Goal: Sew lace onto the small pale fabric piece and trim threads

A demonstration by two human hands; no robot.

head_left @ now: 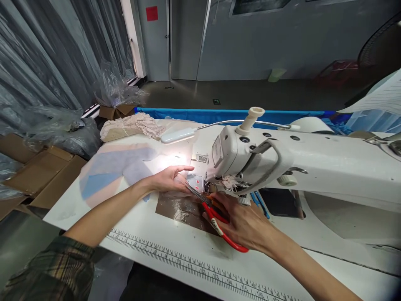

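Red-handled scissors [214, 221] are in my right hand [239, 219], which is closed around them beside the needle area of the white sewing machine [230, 152]. Their blades point up and left toward my left hand [171, 179]. That hand pinches sheer pale fabric [175, 193] at the left of the presser foot. Thin blue, grey and peach fabric pieces [106, 167] spread over the table to the left. Below the hands lies a shiny brown plate [178, 211].
A lit lamp [178, 136] on a bendable arm hangs over the table [131, 234], whose front edge has a printed ruler. Folded lace [134, 125] lies at the back left. Cardboard boxes [46, 175] stand left. A dark phone-like object [282, 202] and blue tools sit under the machine arm.
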